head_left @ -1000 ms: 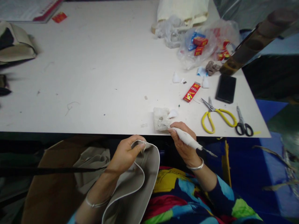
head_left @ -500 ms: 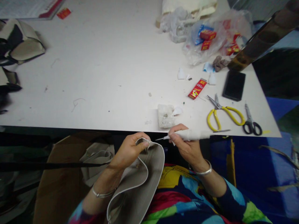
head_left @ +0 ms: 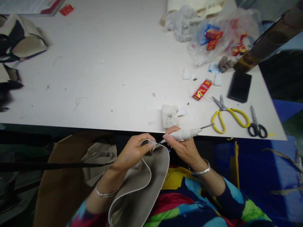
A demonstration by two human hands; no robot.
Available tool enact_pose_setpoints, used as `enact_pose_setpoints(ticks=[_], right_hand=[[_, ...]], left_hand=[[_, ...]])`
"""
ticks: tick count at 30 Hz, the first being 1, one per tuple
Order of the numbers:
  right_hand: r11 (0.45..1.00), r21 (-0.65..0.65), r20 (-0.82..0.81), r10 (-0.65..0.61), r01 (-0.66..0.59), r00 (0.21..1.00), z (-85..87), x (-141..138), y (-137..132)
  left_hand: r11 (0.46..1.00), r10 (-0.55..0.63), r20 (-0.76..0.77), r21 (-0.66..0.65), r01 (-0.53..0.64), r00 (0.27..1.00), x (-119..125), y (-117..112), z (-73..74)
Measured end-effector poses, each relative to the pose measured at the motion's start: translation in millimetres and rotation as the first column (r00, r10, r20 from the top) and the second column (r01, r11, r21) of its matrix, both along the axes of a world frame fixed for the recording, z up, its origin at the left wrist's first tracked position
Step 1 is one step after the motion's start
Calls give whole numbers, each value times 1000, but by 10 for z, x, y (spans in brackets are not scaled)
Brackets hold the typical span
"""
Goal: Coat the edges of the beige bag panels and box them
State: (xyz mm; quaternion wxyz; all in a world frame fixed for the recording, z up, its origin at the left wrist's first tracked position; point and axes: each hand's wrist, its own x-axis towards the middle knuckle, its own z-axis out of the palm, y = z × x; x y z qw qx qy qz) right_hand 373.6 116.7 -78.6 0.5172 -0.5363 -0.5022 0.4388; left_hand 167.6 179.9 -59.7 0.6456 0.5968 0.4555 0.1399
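My left hand (head_left: pixel 136 148) pinches the rim of a beige fabric bag (head_left: pixel 158 170) with pale edging, which hangs open over my lap. In my right hand (head_left: pixel 183 146) is an awl (head_left: pixel 186 134) with a white-wrapped handle, a thin metal tip and a metal rod sticking out of its back end. The awl's tip is at the bag's rim, right beside my left thumb; whether it has gone through the fabric I cannot tell. A whitish block (head_left: pixel 169 116) lies on the table edge just beyond my right hand.
On the white table (head_left: pixel 106 72) to the right lie yellow-handled scissors (head_left: pixel 222 108), black-handled scissors (head_left: pixel 256 126), a black phone (head_left: pixel 240 86) and a red box (head_left: pixel 202 90). A clear plastic bag (head_left: pixel 201 53) stands near a brown pole (head_left: pixel 267 37). Beige-and-black bags (head_left: pixel 28 44) sit at the left.
My right hand has moved left with the awl, bringing its tip from just off the bag's rim up to it. My left hand keeps its pinch on the rim.
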Motion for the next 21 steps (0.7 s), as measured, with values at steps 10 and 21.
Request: enact_pose_setpoints(ticks=[10, 21], right_hand=[[1000, 6, 26, -25, 25, 999, 68, -103, 99], [849, 350, 505, 184, -395, 843, 106, 108, -180]], left_hand=[[997, -12, -72, 75, 18, 997, 46, -50, -6], [994, 109, 30, 19, -109, 994, -9, -118, -73]])
